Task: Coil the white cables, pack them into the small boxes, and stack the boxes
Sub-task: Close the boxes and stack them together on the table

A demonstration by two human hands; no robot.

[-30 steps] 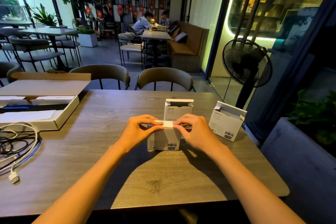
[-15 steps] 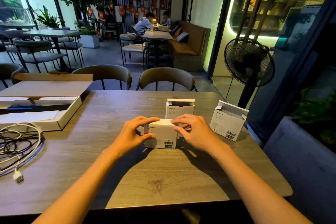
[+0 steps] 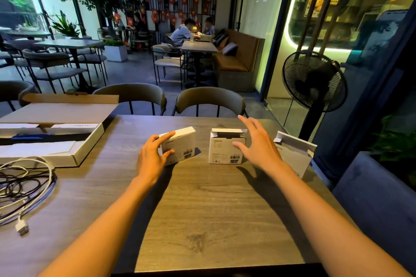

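Head view. Your left hand (image 3: 153,159) pinches the closed small box (image 3: 180,145) by its left end, thumb on the near face and fingers over the top edge; that box sits tilted on the wooden table (image 3: 216,220), left of centre. Your right hand (image 3: 258,148) is spread, fingers apart, and holds nothing; it hovers at the right side of the open small box (image 3: 225,148), which stands upright at centre with its top flap raised. Whether the palm touches that box cannot be told. A third small box (image 3: 295,155), flap also open, leans at the far right edge of the table.

Step in hand, as judged: one box is closed and being set aside, and you are reaching for the next one. The next move calls for a firm hold on the open box, and then a cable coiled tight enough to pass its narrow mouth.

Count: three small boxes, one closed and two open. The tangle of cables (image 3: 24,186) lies at the near left edge, well apart from the boxes; white and dark strands mix, and their number cannot be told. One large flat carton (image 3: 85,148) lies open at the far left.
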